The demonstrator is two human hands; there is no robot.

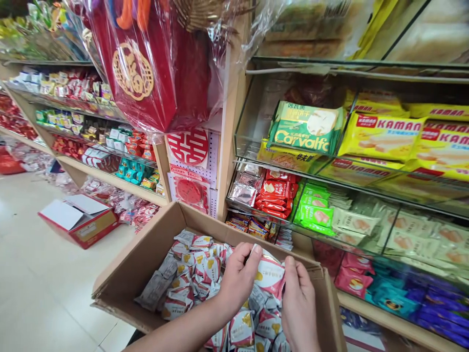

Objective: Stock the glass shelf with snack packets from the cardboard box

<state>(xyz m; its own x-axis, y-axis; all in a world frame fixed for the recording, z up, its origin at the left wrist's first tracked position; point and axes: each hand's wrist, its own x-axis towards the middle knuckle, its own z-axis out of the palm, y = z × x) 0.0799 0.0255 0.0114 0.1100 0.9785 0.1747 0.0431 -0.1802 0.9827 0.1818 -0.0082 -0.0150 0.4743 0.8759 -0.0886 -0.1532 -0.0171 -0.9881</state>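
Note:
Between my two hands is a small white and pink snack packet (pixel 269 275) with a yellow picture on it. My left hand (pixel 240 274) pinches its left end between thumb and fingers. At its right end, my right hand (pixel 299 298) grips the edge the same way. Both hands are over an open cardboard box (pixel 124 271), which holds many similar wrapped packets (pixel 205 266), some with their silvery backs up. My forearms and hands hide part of the box's contents.
Glass shelves with yellow wafer packs (pixel 383 137), a green biscuit pack (pixel 306 128) and green packets (pixel 315 210) rise behind the box. A red gift bag (pixel 146 73) in clear plastic hangs above. On the tiled floor at left sits a red and white carton (pixel 78 220).

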